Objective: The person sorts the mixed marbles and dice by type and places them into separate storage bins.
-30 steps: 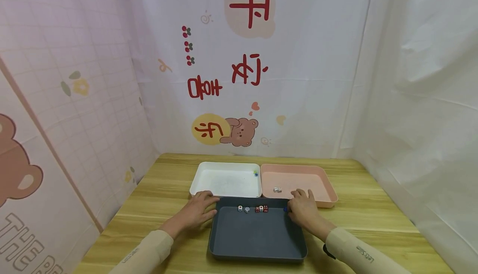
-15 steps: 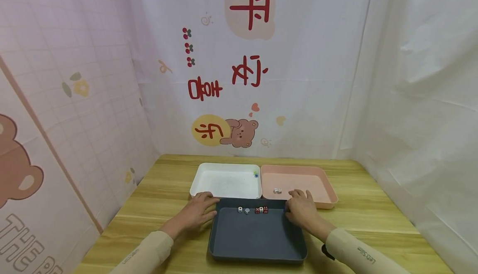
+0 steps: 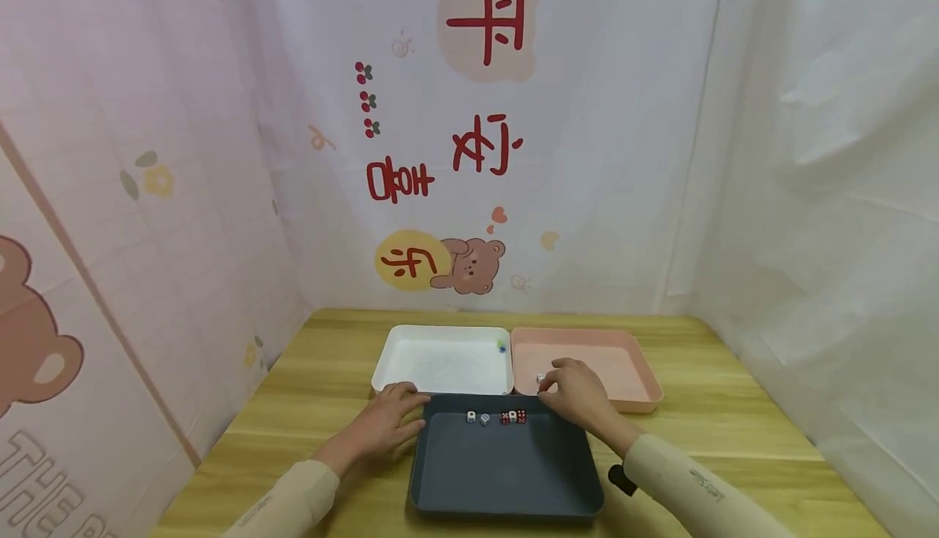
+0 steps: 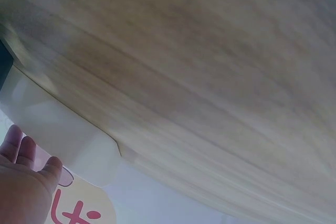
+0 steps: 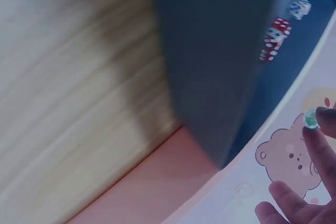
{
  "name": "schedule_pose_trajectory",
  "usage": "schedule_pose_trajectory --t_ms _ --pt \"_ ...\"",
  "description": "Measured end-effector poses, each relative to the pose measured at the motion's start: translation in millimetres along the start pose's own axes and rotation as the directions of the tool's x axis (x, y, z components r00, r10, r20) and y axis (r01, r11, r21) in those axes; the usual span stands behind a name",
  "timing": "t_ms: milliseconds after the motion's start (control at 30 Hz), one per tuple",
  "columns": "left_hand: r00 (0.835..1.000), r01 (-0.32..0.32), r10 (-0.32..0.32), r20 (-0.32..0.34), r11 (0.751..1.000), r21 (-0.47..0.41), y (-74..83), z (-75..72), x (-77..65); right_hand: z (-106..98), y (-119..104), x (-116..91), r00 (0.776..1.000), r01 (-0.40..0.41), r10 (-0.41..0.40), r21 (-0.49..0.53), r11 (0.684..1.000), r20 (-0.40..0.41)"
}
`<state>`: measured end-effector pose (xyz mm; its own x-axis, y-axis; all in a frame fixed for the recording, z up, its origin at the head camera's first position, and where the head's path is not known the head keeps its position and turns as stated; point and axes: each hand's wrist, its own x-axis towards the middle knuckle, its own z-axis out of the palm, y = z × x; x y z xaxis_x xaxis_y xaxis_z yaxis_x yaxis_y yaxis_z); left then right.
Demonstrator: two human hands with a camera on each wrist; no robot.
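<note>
My right hand [image 3: 579,391] is above the far right corner of the dark grey tray [image 3: 506,473]. In the right wrist view its thumb and a finger pinch a small pale green piece [image 5: 311,119], too blurred to tell its kind. Along the tray's far side lie several dice: a white die [image 3: 471,416], a white and blue die [image 3: 485,419], and a red die [image 3: 522,416] in a short row with others. My left hand [image 3: 389,420] rests at the tray's far left corner, its fingers fairly straight.
Behind the dark tray, a white tray [image 3: 443,359] holds small green and blue pieces [image 3: 502,346] at its right end. Beside it stands a pink tray [image 3: 631,367]; a white die [image 3: 540,377] shows there, partly hidden by my right hand. Cloth walls [image 3: 587,114] enclose the wooden table [image 3: 704,440].
My right hand has lifted off the dark tray's right end and moved left, pinching the small piece. The blue spot there is gone. My left hand stays put.
</note>
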<state>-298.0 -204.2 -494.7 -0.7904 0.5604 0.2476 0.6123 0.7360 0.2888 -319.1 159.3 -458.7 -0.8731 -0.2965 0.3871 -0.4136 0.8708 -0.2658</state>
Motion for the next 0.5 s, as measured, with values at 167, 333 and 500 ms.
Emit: schedule_pose_trajectory --t_ms 167,333,500 --pt "1.0 -0.003 0.003 -0.002 1.0 -0.002 0.8 0.7 -2.3 1.2 -11.3 14.7 0.994 -0.111 0.108 0.182 0.977 0.029" --pt "1.0 0.007 -0.007 0.003 1.0 -0.001 -0.5 1.9 -1.8 -0.4 -19.5 32.6 0.976 -0.217 0.215 0.299 0.929 0.04" --pt "1.0 0.014 -0.014 0.011 1.0 -0.006 -0.9 3.4 -0.5 0.3 -20.1 45.3 0.946 -0.315 0.32 0.403 0.859 0.058"
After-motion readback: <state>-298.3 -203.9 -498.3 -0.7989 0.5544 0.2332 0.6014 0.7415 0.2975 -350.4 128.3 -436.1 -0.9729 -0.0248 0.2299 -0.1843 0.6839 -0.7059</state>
